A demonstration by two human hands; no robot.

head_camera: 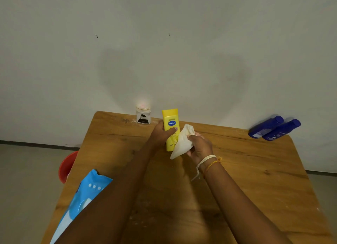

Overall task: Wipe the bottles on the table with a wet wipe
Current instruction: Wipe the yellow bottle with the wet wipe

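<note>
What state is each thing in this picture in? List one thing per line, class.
Yellow bottle: upright, gripped, being wiped.
Wipe: crumpled, pressed against the yellow bottle.
Left hand: grips the yellow bottle.
Right hand: holds the wipe.
Blue bottles: two, lying side by side, capped.
Jar: upright, lidded, by the wall.
Wipe pack: lying flat, partly hidden by the arm.

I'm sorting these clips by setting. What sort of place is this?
Probably a plain, sparsely furnished room: a bare wall, a wooden table pushed against it, and a plain floor.
</note>
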